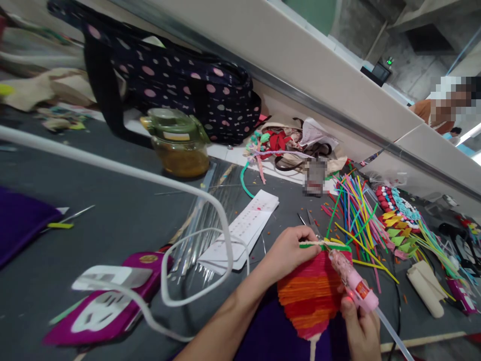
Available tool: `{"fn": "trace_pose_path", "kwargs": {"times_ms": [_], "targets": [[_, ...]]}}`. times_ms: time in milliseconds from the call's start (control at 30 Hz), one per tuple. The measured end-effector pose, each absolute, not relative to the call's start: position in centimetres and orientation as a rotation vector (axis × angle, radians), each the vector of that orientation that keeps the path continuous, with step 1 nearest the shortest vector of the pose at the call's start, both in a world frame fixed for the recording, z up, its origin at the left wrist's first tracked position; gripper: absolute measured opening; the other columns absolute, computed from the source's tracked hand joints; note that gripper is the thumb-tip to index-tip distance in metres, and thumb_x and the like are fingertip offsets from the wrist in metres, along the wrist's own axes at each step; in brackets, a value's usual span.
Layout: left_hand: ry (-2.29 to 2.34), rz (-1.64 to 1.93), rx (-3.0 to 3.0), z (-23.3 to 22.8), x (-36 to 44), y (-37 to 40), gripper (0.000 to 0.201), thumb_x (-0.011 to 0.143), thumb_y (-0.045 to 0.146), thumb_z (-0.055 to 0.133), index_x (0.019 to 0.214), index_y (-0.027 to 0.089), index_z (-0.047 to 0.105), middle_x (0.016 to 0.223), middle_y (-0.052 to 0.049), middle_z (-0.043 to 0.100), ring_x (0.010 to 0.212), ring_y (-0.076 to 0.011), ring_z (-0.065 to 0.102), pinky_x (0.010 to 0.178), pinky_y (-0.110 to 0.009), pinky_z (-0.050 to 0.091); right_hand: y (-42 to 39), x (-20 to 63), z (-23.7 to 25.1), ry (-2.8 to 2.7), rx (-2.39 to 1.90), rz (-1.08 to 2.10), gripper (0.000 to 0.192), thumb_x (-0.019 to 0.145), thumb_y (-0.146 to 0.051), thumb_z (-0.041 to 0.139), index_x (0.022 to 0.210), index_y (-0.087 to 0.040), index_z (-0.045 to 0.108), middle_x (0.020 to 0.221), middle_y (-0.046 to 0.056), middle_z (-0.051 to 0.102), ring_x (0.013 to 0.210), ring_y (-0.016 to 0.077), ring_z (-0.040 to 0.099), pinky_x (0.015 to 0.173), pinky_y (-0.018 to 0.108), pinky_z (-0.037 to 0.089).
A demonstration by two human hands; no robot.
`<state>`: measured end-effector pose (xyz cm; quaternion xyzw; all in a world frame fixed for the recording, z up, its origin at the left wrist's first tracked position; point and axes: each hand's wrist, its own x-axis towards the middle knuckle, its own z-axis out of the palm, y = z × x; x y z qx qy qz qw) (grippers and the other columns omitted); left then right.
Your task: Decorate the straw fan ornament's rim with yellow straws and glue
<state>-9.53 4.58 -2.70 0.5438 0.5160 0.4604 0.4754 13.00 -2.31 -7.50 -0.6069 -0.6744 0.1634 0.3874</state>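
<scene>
One left hand (287,254) pinches the top edge of a red-and-orange panel (310,293) at the lower right of the frame; the right hand (363,326) is wrapped around a pink glue gun (355,285), its nozzle at that edge. Pipe cleaners (363,213) lie right of centre. Near the middle, folded paper (240,233) partly overlaps clear rods (195,225). A power strip (101,313) sits lower left, a jar (180,158) and dotted bag (169,82) upper left.
</scene>
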Motion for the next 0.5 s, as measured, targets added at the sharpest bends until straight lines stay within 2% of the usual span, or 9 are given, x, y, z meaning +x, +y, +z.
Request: {"fn": "trace_pose_path", "kwargs": {"times_ms": [167, 367, 500], "targets": [[1.269, 1.118, 1.328, -2.61, -9.53, 4.56, 0.012, 0.065, 0.025, 0.056, 0.063, 0.015, 0.062, 0.06, 0.002, 0.057, 0.058, -0.0118, 0.046, 0.053, -0.02, 0.034, -2.18, 12.7, -7.42, -1.7, -1.534, 0.436, 0.052, 0.084, -0.064, 0.05, 0.094, -0.019, 0.073, 0.094, 0.011, 0.072, 0.093, 0.0282, 0.065, 0.087, 0.035, 0.05], [1.263, 1.131, 1.311, -2.53, -9.49, 4.48, 0.011, 0.064, 0.025, 0.056, 0.063, 0.015, 0.061, 0.06, 0.003, 0.056, 0.058, -0.0119, 0.046, 0.053, -0.021, 0.034, -2.08, 13.0, -7.4, -1.702, -1.537, 0.454, 0.051, 0.085, -0.064, 0.049, 0.093, -0.019, 0.073, 0.089, 0.01, 0.073, 0.084, 0.0264, 0.066, 0.08, 0.033, 0.053], [1.255, 1.127, 1.313, -2.5, -9.5, 4.47, 0.011, 0.065, 0.026, 0.056, 0.063, 0.016, 0.061, 0.06, 0.003, 0.055, 0.057, -0.0116, 0.046, 0.053, -0.021, 0.034, -2.32, 13.1, -7.74, -1.703, -1.558, 0.413, 0.053, 0.082, -0.064, 0.052, 0.096, -0.017, 0.073, 0.095, 0.012, 0.073, 0.094, 0.0291, 0.065, 0.087, 0.036, 0.05]]}}
